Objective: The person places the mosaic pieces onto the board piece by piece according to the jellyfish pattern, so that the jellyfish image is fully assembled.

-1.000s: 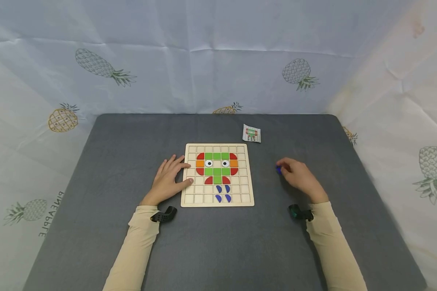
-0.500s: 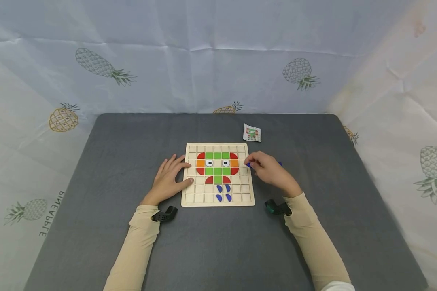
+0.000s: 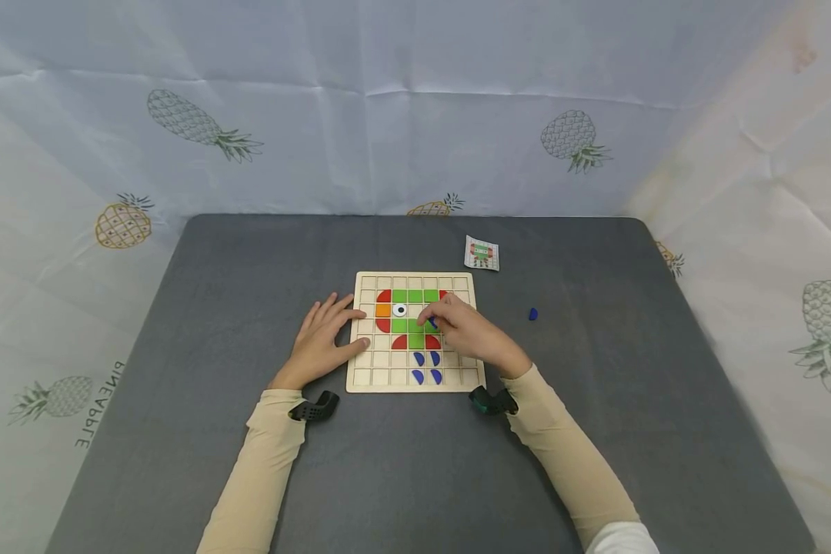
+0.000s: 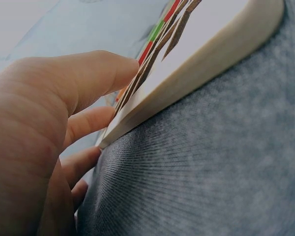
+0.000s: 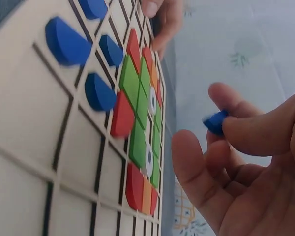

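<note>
My right hand (image 3: 467, 332) hovers over the wooden grid board (image 3: 368, 377), pinching a small blue half-round tile (image 5: 216, 123) between thumb and finger. Spread along the board's left edge, my left hand (image 3: 317, 344) rests its thumb and fingertips on the rim. Green, red and orange tiles with round eye tiles form a figure on the grid. Below it sit several blue half-round tiles (image 5: 99, 92) in separate squares. In the head view, my right hand covers the figure's right eye and side; the right wrist view shows both eyes.
Another blue tile (image 3: 533, 314) lies on the grey table (image 3: 595, 261) right of the board. A small pattern card (image 3: 482, 253) with a similar figure lies beyond the board's top right corner. A pineapple-print cloth (image 3: 360, 154) hangs behind the table.
My right hand has taken up a blue tile from the table at right and carried it left, over the figure on the board. My left hand has stayed put.
</note>
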A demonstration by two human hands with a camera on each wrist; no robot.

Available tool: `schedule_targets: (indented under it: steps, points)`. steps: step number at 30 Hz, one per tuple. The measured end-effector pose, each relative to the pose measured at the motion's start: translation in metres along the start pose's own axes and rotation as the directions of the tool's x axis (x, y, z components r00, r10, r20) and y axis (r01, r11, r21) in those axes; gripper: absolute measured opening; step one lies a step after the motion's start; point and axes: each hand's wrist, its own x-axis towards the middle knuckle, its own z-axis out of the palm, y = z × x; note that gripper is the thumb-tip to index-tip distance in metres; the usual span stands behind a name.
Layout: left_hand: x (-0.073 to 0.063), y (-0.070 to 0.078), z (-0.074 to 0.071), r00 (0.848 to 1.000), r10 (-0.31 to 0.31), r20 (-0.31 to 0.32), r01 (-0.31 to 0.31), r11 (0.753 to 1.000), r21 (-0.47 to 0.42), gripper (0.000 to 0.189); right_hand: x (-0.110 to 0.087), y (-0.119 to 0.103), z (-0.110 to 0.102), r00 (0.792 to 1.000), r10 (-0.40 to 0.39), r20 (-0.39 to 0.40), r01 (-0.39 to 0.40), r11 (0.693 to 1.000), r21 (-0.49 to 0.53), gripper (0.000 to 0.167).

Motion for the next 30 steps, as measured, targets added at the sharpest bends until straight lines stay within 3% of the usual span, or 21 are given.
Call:
schedule_targets:
  steps: [11, 21, 30]
  points:
    - [0.001, 0.001, 0.001, 1.000, -0.017, 0.001, 0.017, 1.000, 0.005, 0.056, 0.012, -0.016, 0.023, 0.994, 0.045, 0.104, -0.041, 0.998, -0.042, 0.016]
    - [0.001, 0.000, 0.000, 1.000, -0.001, -0.005, 0.001, 1.000, 0.003, 0.055, 0.017, -0.022, 0.040, 0.992, -0.009, 0.127, 0.035, 0.979, -0.202, 0.018]
    - [0.001, -0.001, 0.001, 1.000, -0.002, -0.008, 0.002, 1.000, 0.001, 0.055, 0.019, -0.029, 0.046, 0.992, 0.010, 0.124, 0.024, 0.963, -0.269, 0.018]
